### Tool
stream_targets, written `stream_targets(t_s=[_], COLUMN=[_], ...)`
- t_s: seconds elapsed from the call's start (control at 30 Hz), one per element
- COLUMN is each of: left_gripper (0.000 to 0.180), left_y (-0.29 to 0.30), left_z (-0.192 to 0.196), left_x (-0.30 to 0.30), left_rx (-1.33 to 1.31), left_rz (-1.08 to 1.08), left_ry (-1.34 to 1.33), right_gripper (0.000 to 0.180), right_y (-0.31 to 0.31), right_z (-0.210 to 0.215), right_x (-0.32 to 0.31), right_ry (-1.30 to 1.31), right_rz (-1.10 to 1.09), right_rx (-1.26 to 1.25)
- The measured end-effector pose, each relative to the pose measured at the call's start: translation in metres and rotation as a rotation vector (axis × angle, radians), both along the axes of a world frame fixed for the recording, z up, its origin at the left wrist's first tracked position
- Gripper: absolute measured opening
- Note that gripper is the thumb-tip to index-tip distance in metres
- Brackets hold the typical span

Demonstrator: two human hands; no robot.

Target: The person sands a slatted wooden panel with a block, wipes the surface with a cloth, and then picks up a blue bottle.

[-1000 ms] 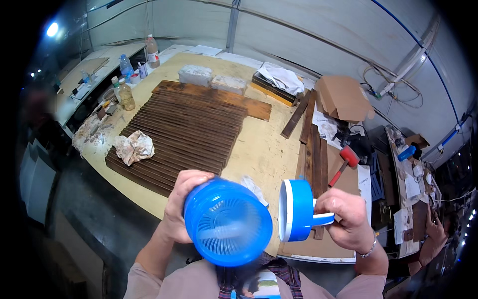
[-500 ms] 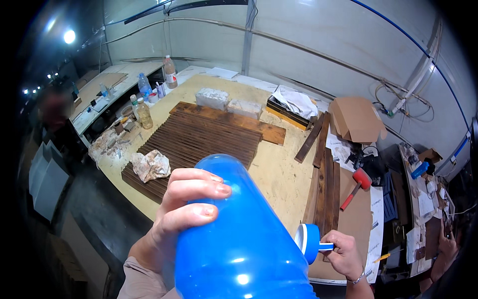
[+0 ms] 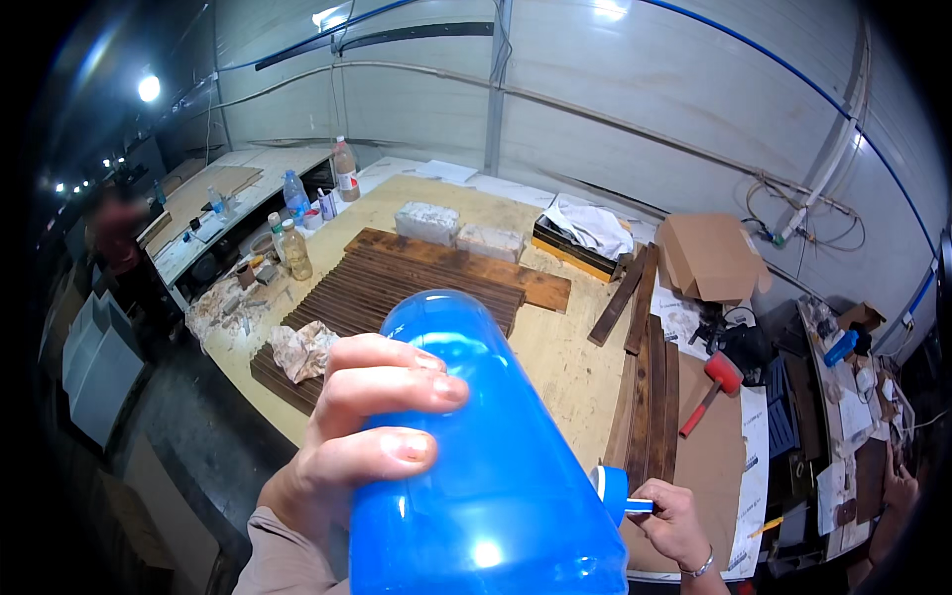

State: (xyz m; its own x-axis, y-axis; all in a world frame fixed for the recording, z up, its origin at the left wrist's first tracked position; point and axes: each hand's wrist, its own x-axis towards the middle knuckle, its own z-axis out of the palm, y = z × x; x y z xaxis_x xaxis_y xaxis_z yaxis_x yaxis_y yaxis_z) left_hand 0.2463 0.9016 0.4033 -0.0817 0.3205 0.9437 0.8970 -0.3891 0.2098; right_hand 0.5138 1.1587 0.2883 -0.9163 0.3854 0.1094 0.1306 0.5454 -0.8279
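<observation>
Close in front of me a large translucent blue bottle (image 3: 486, 446) is tipped up, its base pointing away. My left hand (image 3: 367, 416) wraps round its left side with the fingers over the top. Lower right, my right hand (image 3: 674, 521) pinches the tab of a blue and white bottle cap (image 3: 613, 494), which is off to the side of the bottle. The bottle's mouth lies outside the picture. Beyond it on the table (image 3: 555, 367) lies a ribbed dark brown wooden panel (image 3: 397, 288), with a crumpled stained cloth (image 3: 300, 350) on its left corner.
Two whitish blocks (image 3: 426, 220) sit on a brown board behind the panel. Dark wooden strips (image 3: 650, 397) and a red mallet (image 3: 722, 372) lie at the right. Several bottles (image 3: 295, 248) stand far left. Another person (image 3: 117, 233) is at the left; another person's hand (image 3: 900, 491) shows far right.
The view has tilted up a little, so the table sits slightly lower in the picture. Both hands keep their holds; the cap and right hand appear slightly lower.
</observation>
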Motion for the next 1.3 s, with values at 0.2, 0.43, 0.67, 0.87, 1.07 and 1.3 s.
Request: stream_targets(t_s=[0.2,0.43,0.67,0.87,1.07,1.3], left_gripper=[0.061,0.059,0.054,0.051,0.049,0.049], left_y=[0.003,0.004,0.006,0.011,0.014,0.015], left_z=[-0.001,0.013,0.013,0.014,0.014,0.012], left_x=[0.004,0.012,0.007,0.009,0.007,0.009], left_rx=[0.025,0.015,0.047,0.082,0.101,0.100], left_rz=[0.054,0.079,0.111,0.129,0.110,0.115], left_ry=[0.046,0.023,0.087,0.080,0.078,0.037], right_gripper=[0.012,0.011,0.009,0.009,0.009,0.009], right_y=[-0.001,0.001,0.002,0.003,0.006,0.008], right_z=[-0.001,-0.004,-0.008,-0.012,-0.014,-0.016], right_x=[0.003,0.007,0.009,0.010,0.012,0.010], right_ry=[-0.019,-0.038,-0.041,-0.039,-0.070,-0.074], right_rz=[-0.009,-0.011,-0.020,-0.023,-0.041,-0.035], right_rx=[-0.001,0.016,0.012,-0.011,-0.025,-0.004])
